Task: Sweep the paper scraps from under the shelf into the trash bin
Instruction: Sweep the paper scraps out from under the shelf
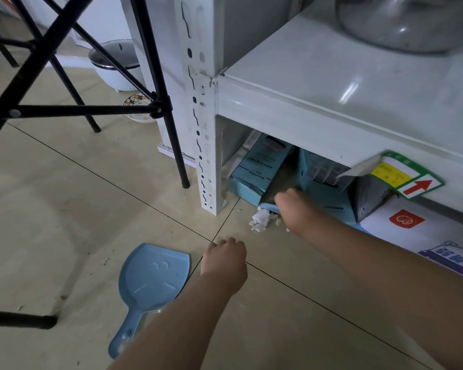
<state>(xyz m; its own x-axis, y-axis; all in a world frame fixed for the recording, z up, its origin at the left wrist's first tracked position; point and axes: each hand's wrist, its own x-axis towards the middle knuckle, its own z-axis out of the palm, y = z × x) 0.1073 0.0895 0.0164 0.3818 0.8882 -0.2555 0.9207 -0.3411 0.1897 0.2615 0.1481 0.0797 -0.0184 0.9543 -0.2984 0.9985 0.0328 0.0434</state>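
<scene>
Right hand (296,206) at the shelf's (332,124) lower edge, fingers clamped on a blue brush (270,207) touching the scraps (261,221) on the floor (91,209) just out from under. Left hand (225,259) loosely curled, empty, hovering beside the dustpan (151,281) lying flat. White bin (115,68) well apart, behind black legs (169,121)

**Tight gap under the shelf**

Teal boxes (254,169) are filling the low gap under the shelf (332,124), leaving only a narrow slot between them. The white post (206,145) is blocking the left; open tile floor (91,209) is lying in front.
</scene>
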